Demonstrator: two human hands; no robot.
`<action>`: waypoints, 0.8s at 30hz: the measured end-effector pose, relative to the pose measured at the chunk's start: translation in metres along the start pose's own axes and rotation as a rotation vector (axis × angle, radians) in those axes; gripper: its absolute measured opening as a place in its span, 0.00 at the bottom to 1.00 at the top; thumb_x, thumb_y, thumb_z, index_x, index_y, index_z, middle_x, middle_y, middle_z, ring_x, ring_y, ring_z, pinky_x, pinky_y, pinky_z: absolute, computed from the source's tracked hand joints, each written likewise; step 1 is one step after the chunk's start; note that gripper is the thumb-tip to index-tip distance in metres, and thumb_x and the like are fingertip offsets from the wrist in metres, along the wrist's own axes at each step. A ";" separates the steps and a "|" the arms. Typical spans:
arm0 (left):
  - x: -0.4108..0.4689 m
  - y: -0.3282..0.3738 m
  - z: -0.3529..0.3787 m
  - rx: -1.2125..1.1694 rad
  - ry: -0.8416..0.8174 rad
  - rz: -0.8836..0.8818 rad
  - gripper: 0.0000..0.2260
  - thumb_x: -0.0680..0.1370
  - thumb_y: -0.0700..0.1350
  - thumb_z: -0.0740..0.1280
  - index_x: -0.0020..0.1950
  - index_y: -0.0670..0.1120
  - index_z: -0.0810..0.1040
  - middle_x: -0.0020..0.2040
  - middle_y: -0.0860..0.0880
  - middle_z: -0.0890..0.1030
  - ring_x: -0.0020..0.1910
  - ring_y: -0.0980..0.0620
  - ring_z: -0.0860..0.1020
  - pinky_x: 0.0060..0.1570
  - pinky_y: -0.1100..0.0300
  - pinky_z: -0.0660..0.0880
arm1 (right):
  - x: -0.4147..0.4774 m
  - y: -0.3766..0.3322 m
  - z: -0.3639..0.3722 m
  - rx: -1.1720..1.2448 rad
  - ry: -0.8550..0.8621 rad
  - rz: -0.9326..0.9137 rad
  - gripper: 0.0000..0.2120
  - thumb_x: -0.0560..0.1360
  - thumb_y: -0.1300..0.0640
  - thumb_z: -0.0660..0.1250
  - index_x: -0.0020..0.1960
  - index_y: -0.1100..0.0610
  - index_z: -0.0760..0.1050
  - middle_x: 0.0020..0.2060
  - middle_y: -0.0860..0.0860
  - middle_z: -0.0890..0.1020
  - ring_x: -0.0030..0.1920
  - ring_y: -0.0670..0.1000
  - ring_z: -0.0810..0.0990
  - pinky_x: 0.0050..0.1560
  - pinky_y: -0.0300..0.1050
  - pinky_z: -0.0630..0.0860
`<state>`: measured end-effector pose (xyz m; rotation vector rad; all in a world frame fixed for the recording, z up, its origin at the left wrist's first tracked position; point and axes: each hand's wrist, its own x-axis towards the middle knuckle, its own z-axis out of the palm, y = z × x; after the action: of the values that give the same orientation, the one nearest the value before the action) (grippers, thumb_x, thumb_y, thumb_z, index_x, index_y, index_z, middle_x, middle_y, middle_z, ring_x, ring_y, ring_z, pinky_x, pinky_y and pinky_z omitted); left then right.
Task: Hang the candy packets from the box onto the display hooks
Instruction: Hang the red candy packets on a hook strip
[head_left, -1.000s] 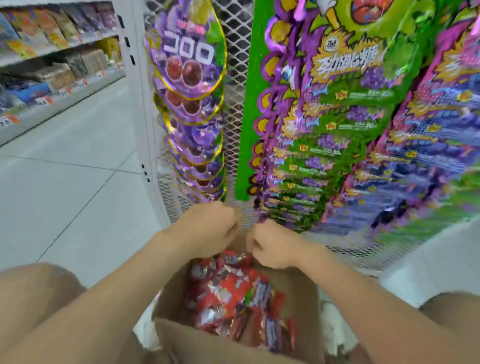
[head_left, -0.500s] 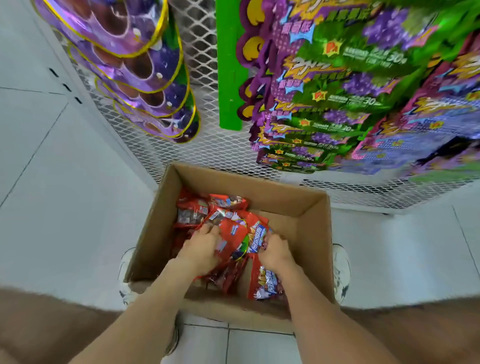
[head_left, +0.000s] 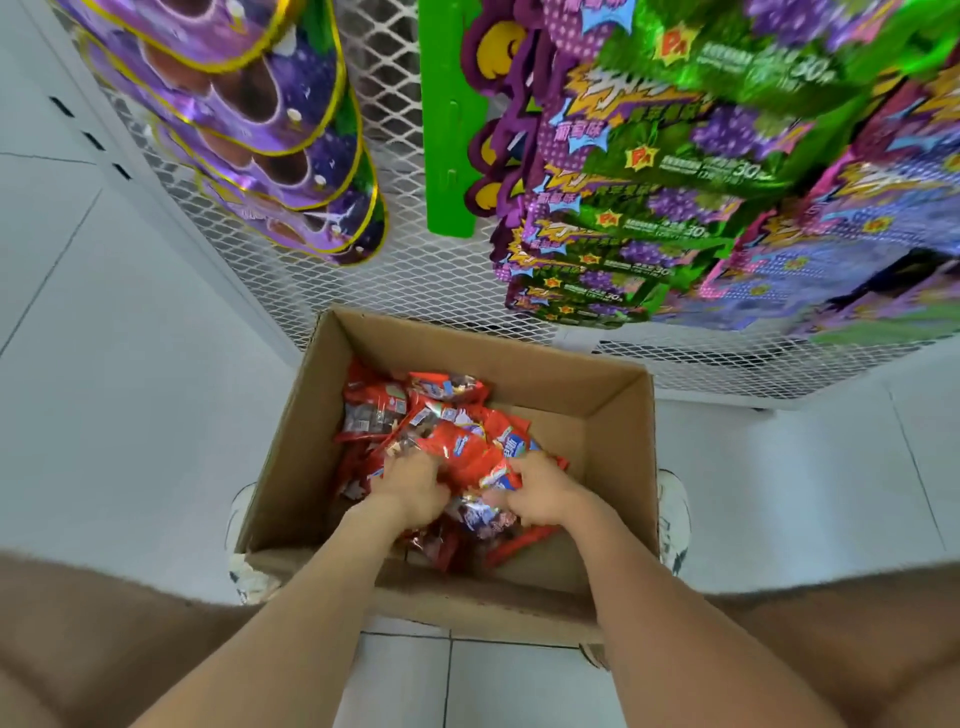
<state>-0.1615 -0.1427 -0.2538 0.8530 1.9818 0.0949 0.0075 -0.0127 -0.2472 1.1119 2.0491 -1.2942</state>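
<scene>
1. Packets (head_left: 452, 447) lie in a loose red heap in the box (head_left: 618, 426). They are piled toward its left and near sides, and the far right corner shows bare cardboard.
2. My left hand (head_left: 415, 486) is down in the heap with its fingers curled in tight, closed on a packet from above. The packets lie flat and crumpled over one another, so I judge each has to be pinched up by an edge.
3. My right hand (head_left: 540, 493) works just beside it. Its fingers are curled round a packet with a blue-and-white label, which I take to be pulling it free of its neighbours.
4. I have the box on the floor (head_left: 130, 415) between my shoes (head_left: 674, 519), close against the foot of the mesh (head_left: 415, 280). I think that keeps the lift to the display short.
5. Purple packs (head_left: 291, 130) and green packs (head_left: 649, 208) hang above in overlapping rows. They cover their hooks, so I cannot see a free one.
6. No red packet hangs in view, so I judge the job has far to go. Next I must find the packet's hanging hole and turn it upright.
</scene>
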 end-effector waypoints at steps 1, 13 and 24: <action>-0.006 0.005 -0.007 -0.159 0.038 -0.003 0.16 0.74 0.49 0.61 0.53 0.45 0.84 0.55 0.41 0.86 0.59 0.38 0.82 0.58 0.48 0.79 | -0.005 -0.007 -0.007 0.076 0.046 -0.030 0.15 0.77 0.46 0.76 0.47 0.57 0.78 0.39 0.49 0.80 0.39 0.49 0.78 0.47 0.50 0.78; -0.143 0.078 -0.127 -0.691 0.391 0.344 0.04 0.82 0.35 0.71 0.55 0.39 0.81 0.40 0.42 0.84 0.34 0.52 0.82 0.38 0.52 0.82 | -0.127 -0.112 -0.116 0.182 0.226 -0.351 0.29 0.72 0.39 0.79 0.47 0.66 0.79 0.33 0.56 0.74 0.34 0.54 0.74 0.37 0.50 0.73; -0.189 0.152 -0.198 -0.367 0.807 0.552 0.29 0.80 0.32 0.65 0.81 0.42 0.63 0.75 0.43 0.73 0.76 0.45 0.70 0.71 0.57 0.68 | -0.230 -0.199 -0.177 -0.321 0.477 -0.457 0.26 0.79 0.48 0.72 0.30 0.56 0.65 0.25 0.52 0.66 0.27 0.52 0.64 0.29 0.46 0.59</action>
<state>-0.1784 -0.0887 0.0539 1.2011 2.2573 1.2487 -0.0228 0.0130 0.1022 0.8916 2.8728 -0.8819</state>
